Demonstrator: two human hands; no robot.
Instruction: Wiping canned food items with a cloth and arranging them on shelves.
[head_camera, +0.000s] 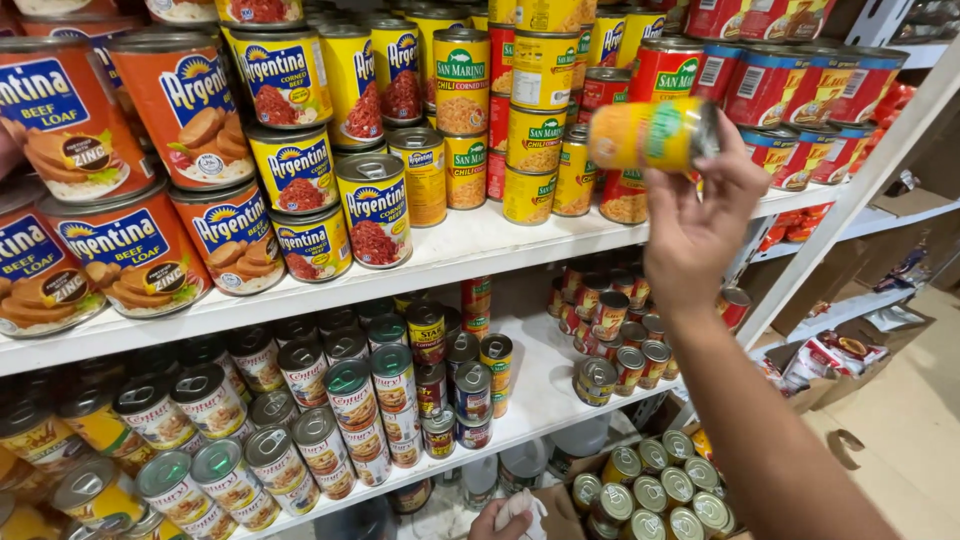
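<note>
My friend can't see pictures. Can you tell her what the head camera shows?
The right hand holds a yellow can sideways, up by stacked cans on a white shelf. Low down, the left hand grips a white cloth above a box of cans.

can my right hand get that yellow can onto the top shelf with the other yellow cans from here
Probably yes. The right hand holds the yellow can on its side just in front of the stacked yellow cans, with nothing between them; free space there looks tight.
</note>
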